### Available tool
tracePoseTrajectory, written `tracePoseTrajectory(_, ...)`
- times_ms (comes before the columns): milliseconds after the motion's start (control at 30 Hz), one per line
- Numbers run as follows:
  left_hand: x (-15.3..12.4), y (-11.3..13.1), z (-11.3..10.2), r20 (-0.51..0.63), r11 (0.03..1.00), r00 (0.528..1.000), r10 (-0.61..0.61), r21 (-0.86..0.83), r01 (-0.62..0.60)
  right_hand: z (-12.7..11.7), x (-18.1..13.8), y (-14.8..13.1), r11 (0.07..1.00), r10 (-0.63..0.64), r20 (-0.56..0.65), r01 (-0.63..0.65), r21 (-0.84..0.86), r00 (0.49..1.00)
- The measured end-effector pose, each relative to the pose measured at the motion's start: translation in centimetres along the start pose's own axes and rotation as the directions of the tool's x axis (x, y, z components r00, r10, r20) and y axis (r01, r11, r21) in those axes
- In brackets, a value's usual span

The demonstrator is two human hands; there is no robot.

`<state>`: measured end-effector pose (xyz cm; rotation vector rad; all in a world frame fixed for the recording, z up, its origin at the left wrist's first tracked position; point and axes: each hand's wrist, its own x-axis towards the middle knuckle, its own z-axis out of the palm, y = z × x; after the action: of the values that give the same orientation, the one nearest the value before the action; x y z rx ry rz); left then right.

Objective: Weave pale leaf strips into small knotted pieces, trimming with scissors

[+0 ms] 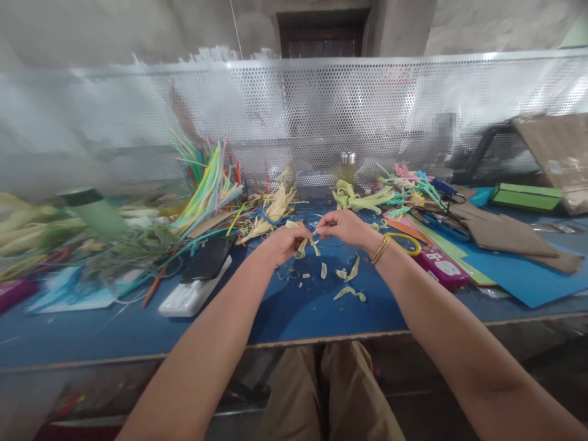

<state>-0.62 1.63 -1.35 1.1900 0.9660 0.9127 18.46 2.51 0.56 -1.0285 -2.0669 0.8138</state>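
Observation:
Above the middle of the blue table, my left hand [293, 240] is closed on a pale green strip of husk [303, 246], whose ends hang below the fingers. Close beside it, my right hand [342, 228] is pinched, its fingertips almost meeting the left ones. What lies in that right pinch is too small to make out. Loose curled husk scraps [351, 269] are scattered on the table below the hands. Behind the left hand lies a bundle of dry husk [274, 208]; behind the right hand is a greener husk bunch [361, 197].
On the left are a white box [195, 295] with a black phone [209, 260] on it, colourful pipe cleaners [209, 184] and a green bottle [98, 214]. To the right lie yellow tape [404, 243], a pink case [441, 267] and blue paper [519, 269]. Perforated metal [321, 116] stands behind.

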Motion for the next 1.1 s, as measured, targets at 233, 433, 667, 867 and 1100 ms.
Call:
tracePoseTrajectory(233, -0.2, 0.1, -0.2, 0.01, 1.0, 1.0, -0.018, 0.011, 0.017, -0.2, 0.0, 0.0, 1.0, 0.003, 0.0, -0.003, -0.026, 1.0)
tracePoseTrajectory(433, 0.1, -0.1, -0.4, 0.003, 0.992, 1.0, 0.006, -0.123, -0.006, -0.3, -0.1, 0.6, 0.996, -0.007, -0.06, 0.001, -0.086, 0.998)
tracePoseTrajectory(667, -0.1, 0.1, -0.1, -0.051, 0.981, 0.998, 0.038, -0.188, -0.047, -0.5, 0.0, 0.4, 0.975, -0.057, -0.335, -0.02, -0.223, 0.941)
tracePoseTrajectory(867, -0.1, 0.1, -0.2, -0.065, 0.987, 0.997, 0.047, -0.152, -0.057, 0.4, -0.4, -0.3, 0.974, 0.021, -0.07, -0.036, -0.226, 0.997)
tracePoseTrajectory(1100, 0.2, -0.1, -0.3, -0.051, 0.991, 0.994, 0.093, -0.087, -0.098, 1.0, -0.1, 0.2, 0.993, 0.036, -0.074, -0.044, -0.108, 0.997)
